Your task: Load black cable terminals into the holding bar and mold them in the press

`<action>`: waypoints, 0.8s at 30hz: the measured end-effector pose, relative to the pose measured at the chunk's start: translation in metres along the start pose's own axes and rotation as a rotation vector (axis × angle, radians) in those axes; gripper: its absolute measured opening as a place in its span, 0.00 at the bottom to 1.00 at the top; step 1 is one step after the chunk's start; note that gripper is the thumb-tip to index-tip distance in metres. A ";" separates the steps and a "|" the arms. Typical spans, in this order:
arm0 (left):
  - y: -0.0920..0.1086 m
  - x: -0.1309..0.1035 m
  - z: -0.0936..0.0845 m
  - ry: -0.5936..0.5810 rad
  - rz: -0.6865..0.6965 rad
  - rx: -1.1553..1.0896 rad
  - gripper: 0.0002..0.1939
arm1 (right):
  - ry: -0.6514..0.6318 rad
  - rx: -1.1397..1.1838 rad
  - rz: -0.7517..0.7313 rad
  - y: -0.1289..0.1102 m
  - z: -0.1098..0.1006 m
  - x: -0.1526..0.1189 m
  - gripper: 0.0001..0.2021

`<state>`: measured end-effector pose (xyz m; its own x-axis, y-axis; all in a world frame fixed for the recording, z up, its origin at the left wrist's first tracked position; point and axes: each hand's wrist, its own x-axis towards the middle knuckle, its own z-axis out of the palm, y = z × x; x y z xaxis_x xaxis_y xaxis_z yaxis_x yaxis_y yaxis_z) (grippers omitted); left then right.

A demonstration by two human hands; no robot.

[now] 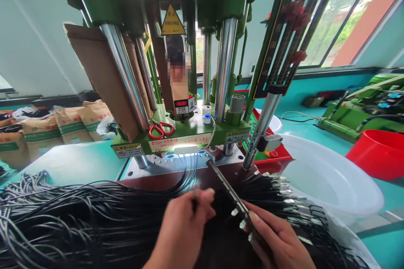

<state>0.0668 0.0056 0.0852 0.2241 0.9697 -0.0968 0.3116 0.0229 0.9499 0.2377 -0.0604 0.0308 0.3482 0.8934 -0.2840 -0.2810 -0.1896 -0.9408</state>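
My right hand [274, 233] grips a long narrow metal bar [229, 187], which slants up and away toward the press. Several small shiny metal connectors [242, 223] stick out from the bar's near side, close to my right fingers. Left of the bar, my left hand [187, 222] is closed with its fingers curled together; it is slightly blurred, and what it may hold is hidden. Below and around both hands lies a large spread of black cables [110, 210], with metal ends [285, 195] bunched on the right.
A green press [189, 134] with steel columns stands ahead, thin cables hanging from its lit gap. Red scissors [160, 130] lie on its ledge. Right are a white tub [334, 176] and a red bucket [378, 155]; sacks [42, 132] stand left. A cardboard sheet [101, 80] leans on the press.
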 end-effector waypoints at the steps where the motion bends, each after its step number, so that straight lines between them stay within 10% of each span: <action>1: 0.004 -0.002 -0.009 0.056 -0.004 -0.091 0.22 | 0.019 0.040 0.043 -0.002 0.002 -0.001 0.22; 5: -0.001 -0.008 -0.023 -0.016 -0.156 -0.450 0.21 | -0.036 0.066 0.088 -0.002 0.005 -0.001 0.23; 14: -0.021 -0.012 -0.005 -0.204 -0.175 -0.517 0.15 | -0.042 0.058 0.033 -0.002 0.004 0.001 0.22; 24: -0.021 0.006 0.013 -0.229 -0.233 -0.193 0.17 | -0.047 0.107 0.049 -0.005 0.006 -0.001 0.21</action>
<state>0.0731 0.0082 0.0606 0.3753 0.8540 -0.3604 0.2042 0.3032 0.9308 0.2337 -0.0584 0.0372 0.2902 0.9028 -0.3174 -0.3916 -0.1906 -0.9002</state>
